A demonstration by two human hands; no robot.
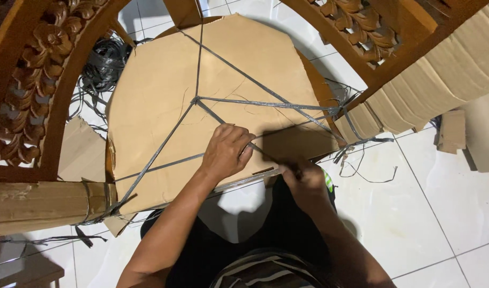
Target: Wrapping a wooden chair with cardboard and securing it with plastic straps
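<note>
A sheet of brown cardboard (164, 90) covers the seat of a carved wooden chair (39, 74) in front of me. Grey plastic straps (265, 104) cross the cardboard and meet near its middle. My left hand (227, 151) rests on the cardboard near its front edge, fingers closed around one strap. My right hand (306, 180) is at the front right edge, in shadow, gripping the same strap where it runs down toward me. The strap is taut between the two hands.
A tangle of loose grey strapping (103, 61) lies on the floor at the back left. Chair legs wrapped in cardboard (42, 205) stick out at left, and corrugated cardboard (447, 69) wraps the arm at right. White floor tiles (425, 213) surround the chair.
</note>
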